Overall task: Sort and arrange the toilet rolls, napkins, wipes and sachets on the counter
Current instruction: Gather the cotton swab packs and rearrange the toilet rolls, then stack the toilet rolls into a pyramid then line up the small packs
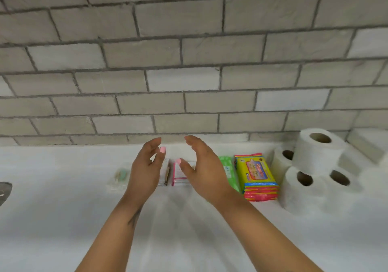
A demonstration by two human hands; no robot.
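Observation:
My left hand point(146, 169) and my right hand point(204, 169) hover above the white counter point(63, 219), palms facing each other, fingers relaxed, holding nothing. Between and beneath them lie two small packs: a pale one with a brown edge point(165, 173) and a pink-edged one point(180, 176). Left of my left hand sits a clear sachet with a green mark point(119, 178). Right of my right hand lie a green wipes pack point(230, 169) and a stack of yellow wipes packs point(257, 177). Several toilet rolls point(315, 166) are piled at the far right.
A grey brick-tile wall point(189, 61) rises directly behind the counter. A dark metal object point(4, 190) shows at the left edge. A white block point(369, 143), perhaps napkins, stands behind the toilet rolls at the right edge.

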